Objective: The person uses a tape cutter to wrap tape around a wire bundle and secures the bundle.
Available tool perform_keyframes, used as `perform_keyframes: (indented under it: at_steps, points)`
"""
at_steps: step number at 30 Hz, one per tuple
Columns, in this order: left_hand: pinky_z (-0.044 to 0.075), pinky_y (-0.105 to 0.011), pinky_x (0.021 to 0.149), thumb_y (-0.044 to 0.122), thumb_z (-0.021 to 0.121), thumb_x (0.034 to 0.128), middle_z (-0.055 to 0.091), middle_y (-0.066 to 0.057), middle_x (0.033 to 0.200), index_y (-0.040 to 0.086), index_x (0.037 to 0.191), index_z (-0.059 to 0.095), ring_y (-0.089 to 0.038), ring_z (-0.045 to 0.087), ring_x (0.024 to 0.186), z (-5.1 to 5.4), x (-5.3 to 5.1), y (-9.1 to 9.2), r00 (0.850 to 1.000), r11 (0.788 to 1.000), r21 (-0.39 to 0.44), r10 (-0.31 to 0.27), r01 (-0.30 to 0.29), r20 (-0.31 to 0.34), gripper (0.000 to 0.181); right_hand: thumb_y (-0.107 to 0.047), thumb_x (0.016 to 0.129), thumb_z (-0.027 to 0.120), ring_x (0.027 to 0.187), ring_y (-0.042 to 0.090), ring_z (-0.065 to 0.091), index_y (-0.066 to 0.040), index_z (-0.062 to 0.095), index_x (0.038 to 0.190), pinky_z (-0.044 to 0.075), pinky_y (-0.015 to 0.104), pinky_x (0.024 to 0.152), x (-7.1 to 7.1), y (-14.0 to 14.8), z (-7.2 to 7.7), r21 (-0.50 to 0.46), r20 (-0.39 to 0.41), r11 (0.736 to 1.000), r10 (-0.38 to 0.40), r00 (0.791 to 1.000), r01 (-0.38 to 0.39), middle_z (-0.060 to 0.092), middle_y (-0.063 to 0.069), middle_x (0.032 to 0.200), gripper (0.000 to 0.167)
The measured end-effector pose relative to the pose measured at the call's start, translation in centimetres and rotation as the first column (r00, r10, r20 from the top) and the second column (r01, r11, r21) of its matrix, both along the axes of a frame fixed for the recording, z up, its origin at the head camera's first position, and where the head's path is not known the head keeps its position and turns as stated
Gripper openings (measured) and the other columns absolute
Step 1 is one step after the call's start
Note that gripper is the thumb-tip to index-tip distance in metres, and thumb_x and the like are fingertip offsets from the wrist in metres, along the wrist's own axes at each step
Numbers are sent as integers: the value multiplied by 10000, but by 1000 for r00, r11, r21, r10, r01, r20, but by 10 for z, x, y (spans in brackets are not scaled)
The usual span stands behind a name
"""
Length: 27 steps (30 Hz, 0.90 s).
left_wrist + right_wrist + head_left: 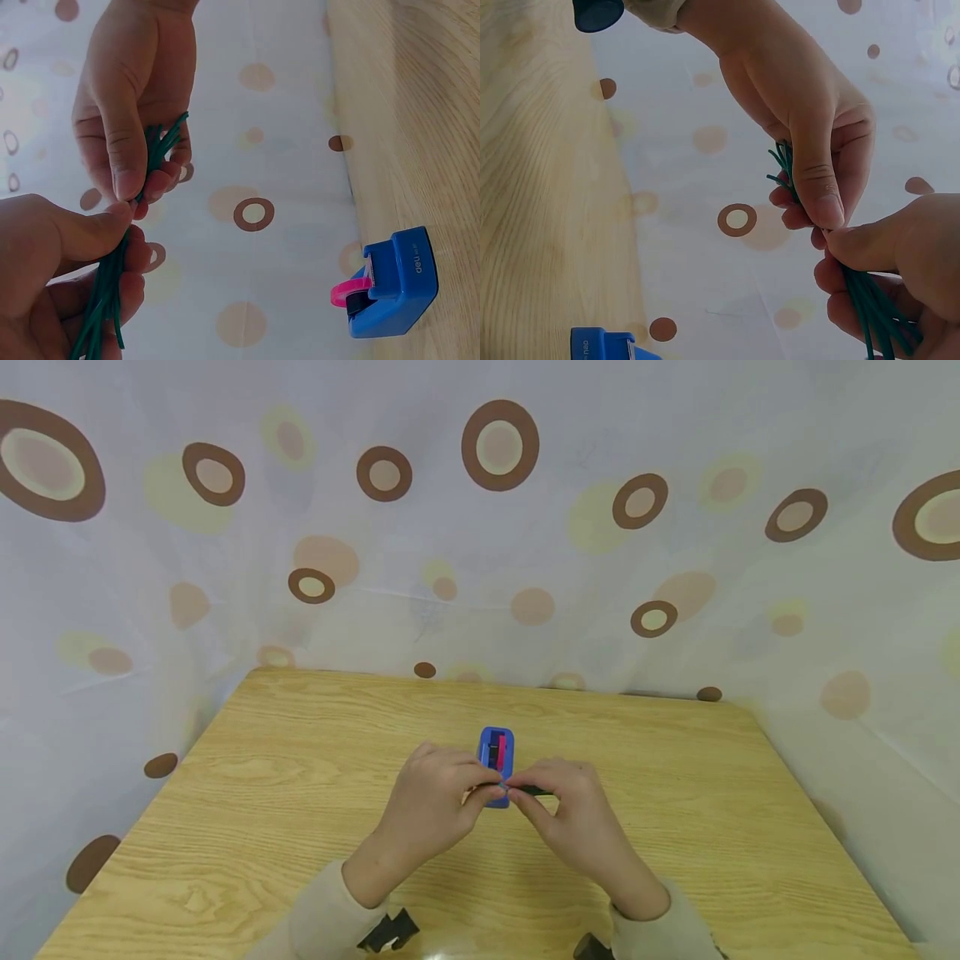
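Note:
Both hands meet above the table and pinch a bundle of thin green strands [111, 289], thumb tips almost touching. My left hand [438, 793] holds one side of the bundle, and loose ends trail from under its fingers in the left wrist view. On the other side, my right hand [573, 810] pinches with thumb and fingers; more strand ends [881, 311] stick out past its palm. The fingertips cover the bundle's middle. Just beyond the hands, a blue tape dispenser [497, 752] with a pink tape core [351, 291] stands on the table.
The light wood table [315, 760] spreads out around the hands. A pale curtain [450, 543] with brown ring patterns hangs behind its far edge and along both sides. Dark wrist mounts [390, 931] show by the sleeves.

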<state>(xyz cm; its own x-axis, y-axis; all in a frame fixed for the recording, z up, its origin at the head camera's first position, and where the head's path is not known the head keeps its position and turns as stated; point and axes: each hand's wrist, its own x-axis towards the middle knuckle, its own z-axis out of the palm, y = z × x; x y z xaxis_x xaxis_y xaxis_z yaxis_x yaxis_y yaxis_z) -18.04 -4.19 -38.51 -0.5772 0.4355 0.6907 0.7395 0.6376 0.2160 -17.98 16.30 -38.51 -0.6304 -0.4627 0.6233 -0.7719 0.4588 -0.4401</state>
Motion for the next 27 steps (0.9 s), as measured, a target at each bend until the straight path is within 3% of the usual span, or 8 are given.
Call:
perform_keyframes:
  at_steps: [4, 9, 14, 22, 27]
  points:
    - [437, -301, 664, 266, 819, 813, 717, 92, 792, 163, 887, 801, -47, 640, 664, 2, 1, 0, 1000, 1000, -30, 5, -4, 27, 128, -75, 810, 810, 767, 33, 612, -131, 775, 917, 409, 420, 763, 2, 0, -1, 48, -58, 996, -67, 996, 70, 698, -117, 847, 126]
    - [415, -300, 652, 262, 800, 838, 712, 99, 789, 172, 898, 801, -40, 629, 659, 2, 2, 0, 998, 998, -63, 8, -5, 59, 108, -85, 787, 829, 794, 56, 610, -138, 777, 917, 366, 437, 779, 4, 0, -4, 78, -95, 990, -107, 990, 114, 699, -109, 857, 150]
    - [414, -285, 635, 265, 778, 862, 713, 100, 772, 184, 906, 805, -10, 587, 616, 2, 0, 1, 991, 997, -74, 6, 4, 133, 97, -72, 751, 848, 792, 84, 605, -132, 777, 905, 332, 447, 790, 5, -1, -6, 80, -176, 990, -103, 979, 119, 688, -94, 848, 179]
    - [479, -311, 686, 276, 752, 890, 727, 81, 791, 162, 940, 803, 26, 567, 603, 2, 1, 2, 965, 997, -71, 16, 3, 261, 135, -57, 708, 862, 776, 103, 598, -125, 786, 884, 310, 444, 773, 6, -3, -8, 71, -284, 990, -99, 954, 124, 685, -79, 826, 203]
    - [448, -318, 711, 282, 761, 880, 724, 93, 787, 178, 938, 812, 30, 555, 602, 3, 2, 2, 963, 998, -54, 33, -19, 266, 129, -42, 697, 869, 773, 106, 587, -121, 788, 892, 297, 436, 771, 7, -4, -9, 46, -292, 991, -105, 951, 123, 682, -72, 839, 226]
